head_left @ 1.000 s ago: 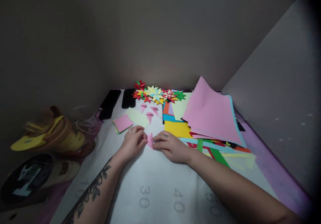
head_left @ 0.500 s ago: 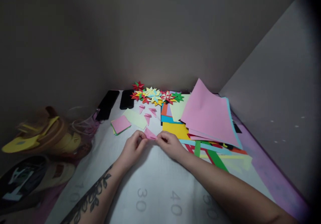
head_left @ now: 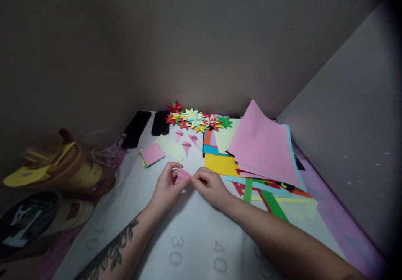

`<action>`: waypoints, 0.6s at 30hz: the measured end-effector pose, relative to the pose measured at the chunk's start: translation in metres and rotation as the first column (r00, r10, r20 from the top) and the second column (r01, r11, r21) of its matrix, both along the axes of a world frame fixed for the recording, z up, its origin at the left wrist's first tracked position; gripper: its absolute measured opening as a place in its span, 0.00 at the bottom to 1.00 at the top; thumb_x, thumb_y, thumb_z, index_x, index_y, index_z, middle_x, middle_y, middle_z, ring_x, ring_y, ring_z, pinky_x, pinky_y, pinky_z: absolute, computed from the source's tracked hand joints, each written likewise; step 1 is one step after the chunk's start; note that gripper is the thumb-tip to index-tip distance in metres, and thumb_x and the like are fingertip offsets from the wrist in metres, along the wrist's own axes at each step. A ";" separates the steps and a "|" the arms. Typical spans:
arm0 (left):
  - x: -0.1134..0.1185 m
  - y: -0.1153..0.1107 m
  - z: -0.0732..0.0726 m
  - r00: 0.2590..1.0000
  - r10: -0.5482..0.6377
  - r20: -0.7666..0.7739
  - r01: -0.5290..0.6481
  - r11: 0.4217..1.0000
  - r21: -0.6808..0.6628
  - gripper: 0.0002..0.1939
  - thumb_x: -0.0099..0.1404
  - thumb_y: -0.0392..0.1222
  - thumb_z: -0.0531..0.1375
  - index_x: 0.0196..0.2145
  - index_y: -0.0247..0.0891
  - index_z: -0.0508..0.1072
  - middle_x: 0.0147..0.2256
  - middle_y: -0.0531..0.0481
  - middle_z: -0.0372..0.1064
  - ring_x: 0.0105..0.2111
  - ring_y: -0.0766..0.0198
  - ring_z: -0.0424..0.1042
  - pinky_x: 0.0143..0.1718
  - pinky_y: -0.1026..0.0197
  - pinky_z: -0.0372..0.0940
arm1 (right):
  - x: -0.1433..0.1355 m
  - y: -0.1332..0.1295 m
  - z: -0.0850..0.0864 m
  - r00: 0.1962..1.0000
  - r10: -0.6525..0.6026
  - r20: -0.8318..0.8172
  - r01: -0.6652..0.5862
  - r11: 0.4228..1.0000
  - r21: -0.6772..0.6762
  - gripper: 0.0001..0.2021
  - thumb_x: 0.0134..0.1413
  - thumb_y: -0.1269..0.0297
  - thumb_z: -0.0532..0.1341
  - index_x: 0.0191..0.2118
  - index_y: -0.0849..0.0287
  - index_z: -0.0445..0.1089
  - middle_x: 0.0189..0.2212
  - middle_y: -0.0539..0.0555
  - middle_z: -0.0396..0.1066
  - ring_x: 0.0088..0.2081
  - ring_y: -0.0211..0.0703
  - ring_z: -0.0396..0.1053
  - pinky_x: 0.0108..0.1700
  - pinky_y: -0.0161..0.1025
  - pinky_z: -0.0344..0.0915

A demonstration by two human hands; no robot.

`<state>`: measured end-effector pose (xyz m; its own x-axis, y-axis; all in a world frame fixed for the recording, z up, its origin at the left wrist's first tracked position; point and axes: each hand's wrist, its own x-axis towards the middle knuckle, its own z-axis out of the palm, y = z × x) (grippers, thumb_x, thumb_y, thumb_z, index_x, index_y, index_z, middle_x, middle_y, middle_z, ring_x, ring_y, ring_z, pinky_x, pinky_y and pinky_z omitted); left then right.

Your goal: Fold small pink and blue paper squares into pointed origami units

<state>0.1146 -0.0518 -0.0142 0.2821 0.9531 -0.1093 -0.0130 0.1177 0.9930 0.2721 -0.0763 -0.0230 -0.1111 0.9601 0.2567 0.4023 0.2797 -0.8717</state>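
A small folded pink paper (head_left: 182, 175) is held between both hands above the white table mat (head_left: 169, 221). My left hand (head_left: 168, 184) grips its left part between thumb and fingers. At the paper's right end, the fingertips of my right hand (head_left: 211, 185) pinch the corner, close to my left thumb. Just beyond the hands lie several small folded pink pieces (head_left: 186, 147). A stack of small squares with a pink one on top (head_left: 153, 154) rests to the left, beside a pale green sheet (head_left: 171, 146).
Folded paper stars (head_left: 194, 119) line the back edge, right of two black phones (head_left: 160, 123). Large pink sheets (head_left: 264, 146), a yellow sheet (head_left: 220, 164) and green strips (head_left: 272, 205) lie on the right. A yellow-brown pot-like object (head_left: 69, 163) and a cap (head_left: 31, 221) are at the left.
The pink paper has tilted and come down slightly, and its right end is lower. My hands have drawn closer together, with more of the paper inside my left fingers. The view has shifted a little.
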 end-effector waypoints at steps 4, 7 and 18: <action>-0.001 0.001 0.003 1.000 0.005 -0.014 -0.005 1.000 0.000 0.17 0.54 0.42 0.63 0.38 0.40 0.59 0.21 0.60 0.66 0.19 0.71 0.62 0.21 0.69 0.54 | 0.001 0.000 0.000 1.000 -0.007 -0.012 0.007 1.000 0.015 0.11 0.54 0.68 0.58 0.21 0.58 0.62 0.22 0.48 0.63 0.26 0.36 0.62 0.29 0.33 0.58; -0.004 0.000 0.005 0.992 0.032 -0.123 -0.023 0.997 0.076 0.15 0.54 0.42 0.63 0.38 0.38 0.64 0.22 0.58 0.67 0.20 0.70 0.64 0.22 0.68 0.56 | 0.004 0.000 -0.002 1.000 -0.028 -0.014 0.029 0.999 0.045 0.11 0.53 0.68 0.58 0.21 0.58 0.63 0.22 0.48 0.63 0.26 0.37 0.63 0.29 0.34 0.59; -0.028 -0.003 0.005 0.876 0.153 -0.458 0.313 0.542 0.780 0.10 0.62 0.30 0.53 0.33 0.39 0.73 0.32 0.48 0.75 0.33 0.64 0.73 0.36 0.62 0.66 | 0.013 -0.003 0.002 0.992 0.098 -0.075 -0.087 0.986 0.141 0.04 0.53 0.66 0.61 0.36 0.56 0.70 0.40 0.56 0.68 0.41 0.43 0.67 0.35 0.37 0.65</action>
<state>0.0867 -0.0550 -0.0095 0.5057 0.6500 0.5673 0.3903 -0.7588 0.5215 0.2853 -0.0790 -0.0213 -0.1714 0.9015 0.3974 0.2983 0.4319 -0.8511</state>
